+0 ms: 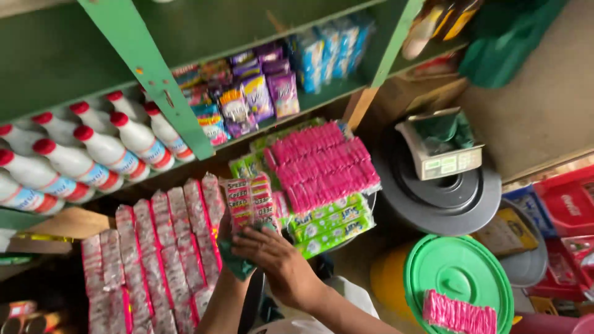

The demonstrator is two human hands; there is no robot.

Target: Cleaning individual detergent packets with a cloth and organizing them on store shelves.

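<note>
Crowding hands (272, 256): sachet strips (250, 201), pink packs (322, 164), bottles (80, 154).

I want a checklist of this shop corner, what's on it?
Surface: green shelf above, stacked goods below.
Job's things: red-and-white sachet strip, gripped by right hand; left hand holds its lower end with a green cloth.
Clutter: pink packet stack, green soap bars, white bottles with red caps, pale packet rows.
Fingers: right curled round the strip; left mostly hidden.
Cables: nothing seen.
Surroundings: green bucket lid bearing pink packets, grey lid, red crate.
</note>
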